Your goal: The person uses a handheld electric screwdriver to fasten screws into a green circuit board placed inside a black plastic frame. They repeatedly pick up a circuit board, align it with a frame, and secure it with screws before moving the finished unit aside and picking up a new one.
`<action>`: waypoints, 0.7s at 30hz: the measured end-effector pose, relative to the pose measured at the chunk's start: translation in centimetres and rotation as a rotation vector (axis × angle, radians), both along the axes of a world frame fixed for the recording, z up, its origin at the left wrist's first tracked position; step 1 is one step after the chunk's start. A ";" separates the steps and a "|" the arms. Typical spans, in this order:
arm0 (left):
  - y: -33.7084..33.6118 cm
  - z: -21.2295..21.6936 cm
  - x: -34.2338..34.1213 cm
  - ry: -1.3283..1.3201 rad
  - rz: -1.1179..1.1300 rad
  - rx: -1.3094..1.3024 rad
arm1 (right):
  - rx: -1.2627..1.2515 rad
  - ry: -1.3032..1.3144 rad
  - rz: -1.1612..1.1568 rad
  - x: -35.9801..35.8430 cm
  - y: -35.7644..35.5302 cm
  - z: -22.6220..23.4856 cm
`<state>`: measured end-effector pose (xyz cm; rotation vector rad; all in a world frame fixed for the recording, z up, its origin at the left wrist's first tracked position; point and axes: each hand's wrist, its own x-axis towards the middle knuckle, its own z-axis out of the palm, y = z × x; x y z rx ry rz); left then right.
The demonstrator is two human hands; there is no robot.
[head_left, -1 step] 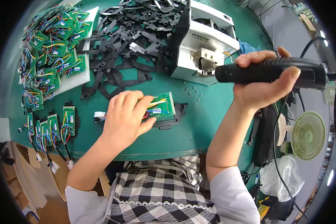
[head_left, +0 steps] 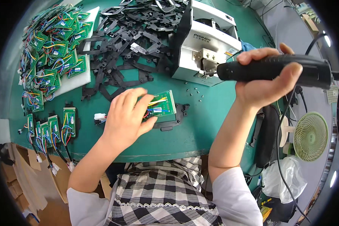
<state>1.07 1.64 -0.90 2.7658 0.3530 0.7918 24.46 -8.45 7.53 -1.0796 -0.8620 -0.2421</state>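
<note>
My left hand (head_left: 125,115) is closed on a green circuit board (head_left: 164,107) with coloured wires, thumb and fingers at its left side. The board lies over a black plastic frame (head_left: 179,118) on the table, and a white connector (head_left: 100,117) sticks out left of my hand. In my right hand (head_left: 263,90) is a black corded electric screwdriver (head_left: 275,69), gripped lengthwise. Its front end points left, right at the outlet of a white screw feeder (head_left: 199,49). Whether the bit touches a screw is too small to tell.
Loose screws (head_left: 194,91) lie before the feeder. Black frames (head_left: 128,52) are heaped at the back, wired circuit boards (head_left: 56,49) at the far left on white foam (head_left: 79,78). Several finished-looking boards (head_left: 69,122) stand near the left edge. A green fan (head_left: 310,136) and a plastic bag (head_left: 286,177) are right.
The circuit board has shifted slightly up and left with my left hand and turned a little. The screwdriver's rear end has swung slightly, while its front end stays at the feeder.
</note>
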 end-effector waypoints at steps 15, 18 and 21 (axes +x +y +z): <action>1.0 -1.1 -0.4 -0.160 0.036 -0.036 | -0.039 -0.107 -0.083 -1.1 2.3 0.1; 0.9 -1.2 -0.4 -0.173 0.012 -0.038 | -0.051 -0.128 -0.089 -1.5 2.0 -0.2; 0.9 -1.3 -0.5 -0.108 -0.029 -0.055 | -0.193 -0.027 -0.074 -3.2 0.8 0.4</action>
